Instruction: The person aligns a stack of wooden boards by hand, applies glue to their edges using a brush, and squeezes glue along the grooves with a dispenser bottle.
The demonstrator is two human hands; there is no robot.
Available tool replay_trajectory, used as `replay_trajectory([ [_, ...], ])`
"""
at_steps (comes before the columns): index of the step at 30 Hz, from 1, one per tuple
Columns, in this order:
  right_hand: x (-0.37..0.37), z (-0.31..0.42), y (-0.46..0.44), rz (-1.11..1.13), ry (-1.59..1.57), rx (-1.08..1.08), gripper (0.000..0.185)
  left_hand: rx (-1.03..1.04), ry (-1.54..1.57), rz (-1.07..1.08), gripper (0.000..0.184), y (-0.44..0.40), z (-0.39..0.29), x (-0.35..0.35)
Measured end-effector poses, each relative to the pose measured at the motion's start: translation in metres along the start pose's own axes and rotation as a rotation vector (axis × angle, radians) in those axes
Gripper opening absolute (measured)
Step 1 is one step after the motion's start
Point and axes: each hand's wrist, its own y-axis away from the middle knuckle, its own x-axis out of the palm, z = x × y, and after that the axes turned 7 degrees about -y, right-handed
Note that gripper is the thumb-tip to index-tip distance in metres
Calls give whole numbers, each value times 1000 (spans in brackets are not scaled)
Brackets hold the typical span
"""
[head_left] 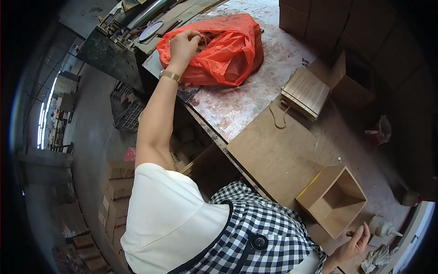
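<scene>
My left hand (183, 49) reaches into the open mouth of a red plastic bag (242, 45) at the top. Its fingers are pinched together over thin brown strands (207, 39); what exactly they grip is hidden. At the lower right, my right hand (355, 245) is held with fingers apart beside an open wooden box (328, 201). A squeeze bottle (382, 227) with a pointed nozzle lies just beyond those fingers. Nothing is plainly held in that hand, though a small dark patch shows near its thumb.
Stacked thin wooden panels (306, 93) lie beside a brown strap loop (277, 115) on the stained table (219, 107). Cardboard boxes (315, 20) line the back. A black crate (125, 107) stands on the floor. A crumpled cloth (378, 259) is at lower right.
</scene>
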Motion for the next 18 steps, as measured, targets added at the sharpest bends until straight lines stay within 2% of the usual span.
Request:
replay_trajectory([
  [1,-1,3,-3,-101,-13,-29,19,1,3,2,15,5,-12,-4],
  [2,-1,9,-7,-202,-24,-58,20,88,74,10,13,10,-26,-7],
  [3,-1,15,-9,-209,-13,-55,20,174,149,24,13,18,-41,-7],
  [5,0,35,-15,-276,-215,-260,22,341,318,79,11,44,-82,-3],
  [6,5,50,-11,-235,-278,-282,24,375,316,93,10,66,-108,-1],
  [8,20,71,-4,-42,-291,-402,34,407,360,169,10,118,-160,2],
  [9,37,90,0,82,-237,-491,41,532,379,270,11,142,-183,2],
  [10,57,112,7,282,-355,-475,50,661,397,359,15,161,-199,6],
  [12,71,136,18,508,-296,-310,47,1021,560,310,20,198,-216,26],
  [15,76,134,22,492,-290,-221,54,980,694,459,25,242,-228,31],
  [18,72,127,21,518,-270,-298,53,944,775,520,25,246,-227,32],
])
